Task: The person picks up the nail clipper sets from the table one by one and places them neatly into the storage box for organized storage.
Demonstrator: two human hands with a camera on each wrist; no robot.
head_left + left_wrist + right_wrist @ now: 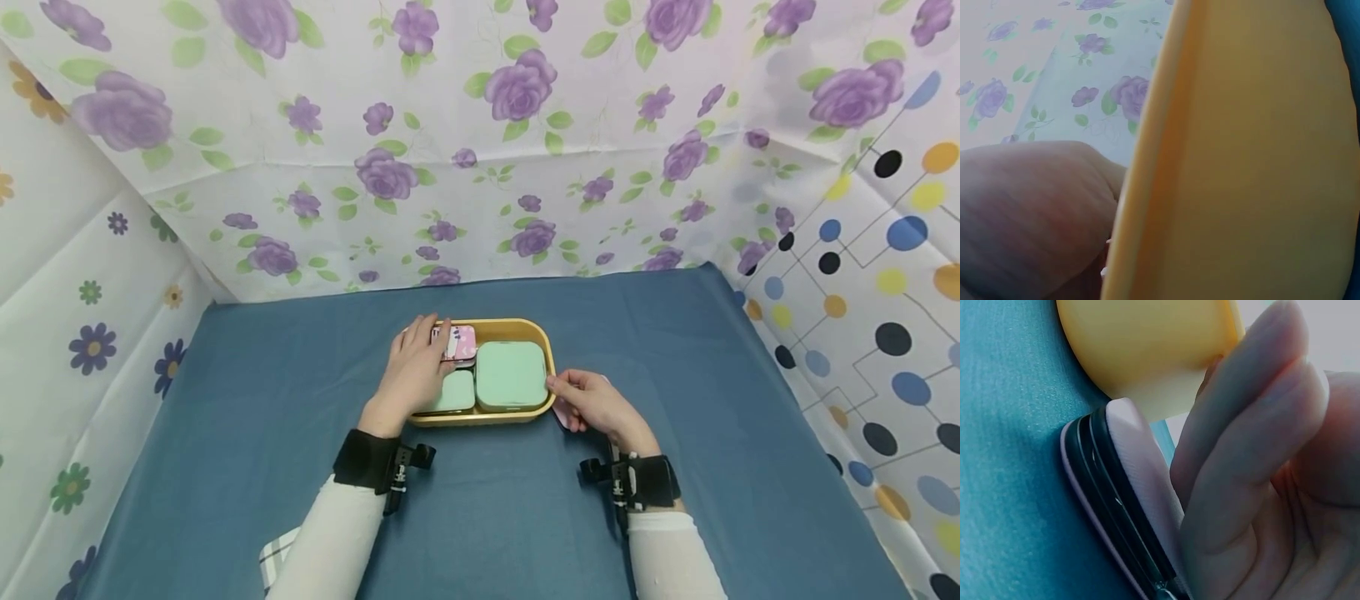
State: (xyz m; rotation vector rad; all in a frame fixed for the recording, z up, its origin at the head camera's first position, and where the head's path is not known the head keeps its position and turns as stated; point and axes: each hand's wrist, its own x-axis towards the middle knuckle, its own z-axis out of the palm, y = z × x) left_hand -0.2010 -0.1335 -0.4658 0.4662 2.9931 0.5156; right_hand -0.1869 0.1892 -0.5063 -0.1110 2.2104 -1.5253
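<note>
A yellow oval-ended box (480, 421) stands on the blue cloth. Inside it lie a large mint-green square tin (512, 375), a smaller mint-green tin (455, 392) and a pink patterned tin (463, 343). My left hand (412, 367) reaches over the box's left end, its extended fingers lying across the pink tin; its fingertips are partly hidden. At the right end, my right hand (596, 404) pinches the box's rim between thumb and forefinger. Its other fingers are bent beside a pale pink case with a black zip (1141, 469), which lies against the box's outside.
A plaid cloth (273, 554) shows beside the left sleeve at the near edge. Blue cloth (480, 517) covers the table. Flowered sheets (450, 167) stand behind and to the left, and a dotted sheet (892, 333) borders the right side.
</note>
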